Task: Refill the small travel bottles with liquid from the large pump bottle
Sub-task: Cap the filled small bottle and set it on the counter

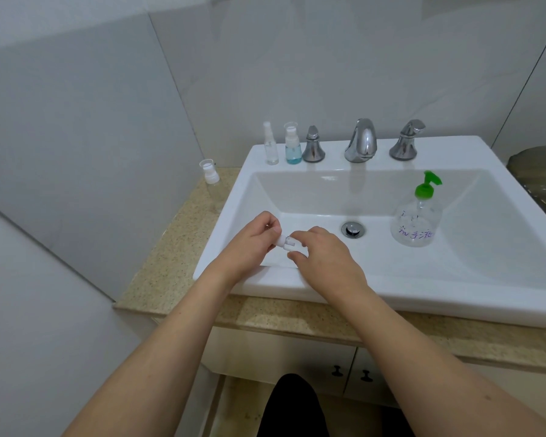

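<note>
- Left hand [252, 244] and right hand [320, 253]: both pinch a small white travel bottle [287, 242] over the sink [297, 282] front rim.
- Large pump bottle [418, 216]: upright inside the basin, right of the drain [353, 229].

A speckled tan stone counter [177, 247] carries a white rectangular sink [391, 285] set on top of it. On the bare counter strip at nine o'clock of the sink stands a clear travel bottle [213, 187] with a white cap. Along the sink's back ledge, at eleven o'clock, a slim clear spray bottle [270, 146] stands just beside a small bottle of blue liquid [293, 148]. Inside the basin, at three o'clock of the drain [353, 229], stands a large clear pump bottle [418, 219] with a green pump.
</note>
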Demonstrator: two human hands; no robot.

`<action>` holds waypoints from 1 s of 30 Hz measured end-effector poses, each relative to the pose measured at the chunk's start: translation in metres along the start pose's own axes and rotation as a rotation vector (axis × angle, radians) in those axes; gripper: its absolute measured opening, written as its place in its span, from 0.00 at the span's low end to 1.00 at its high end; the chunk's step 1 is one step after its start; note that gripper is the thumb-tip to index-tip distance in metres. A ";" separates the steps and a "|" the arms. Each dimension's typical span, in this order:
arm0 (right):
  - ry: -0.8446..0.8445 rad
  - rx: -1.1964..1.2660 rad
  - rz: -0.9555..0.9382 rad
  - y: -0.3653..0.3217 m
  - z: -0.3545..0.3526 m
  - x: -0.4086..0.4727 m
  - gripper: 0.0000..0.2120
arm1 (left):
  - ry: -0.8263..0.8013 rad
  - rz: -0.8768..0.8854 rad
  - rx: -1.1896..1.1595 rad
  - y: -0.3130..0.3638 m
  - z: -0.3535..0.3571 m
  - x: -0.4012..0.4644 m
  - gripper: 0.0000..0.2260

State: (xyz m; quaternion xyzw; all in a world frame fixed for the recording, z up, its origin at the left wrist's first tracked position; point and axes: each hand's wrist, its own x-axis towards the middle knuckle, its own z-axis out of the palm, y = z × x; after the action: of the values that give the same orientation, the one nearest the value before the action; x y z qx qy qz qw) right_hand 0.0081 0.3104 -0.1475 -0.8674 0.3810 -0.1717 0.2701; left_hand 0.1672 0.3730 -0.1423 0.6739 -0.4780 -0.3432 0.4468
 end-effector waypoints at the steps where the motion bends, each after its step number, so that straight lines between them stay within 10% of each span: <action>1: -0.003 0.002 0.004 0.000 0.000 0.000 0.13 | -0.002 0.007 0.015 0.001 0.000 -0.001 0.05; 30: -0.012 -0.026 -0.013 0.001 -0.002 0.003 0.18 | 0.071 0.009 0.156 0.007 0.000 -0.002 0.05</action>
State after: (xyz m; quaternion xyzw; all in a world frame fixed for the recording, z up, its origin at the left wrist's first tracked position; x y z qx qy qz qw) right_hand 0.0082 0.3070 -0.1458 -0.8742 0.3760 -0.1636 0.2601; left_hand 0.1642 0.3736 -0.1362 0.7162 -0.4902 -0.2787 0.4111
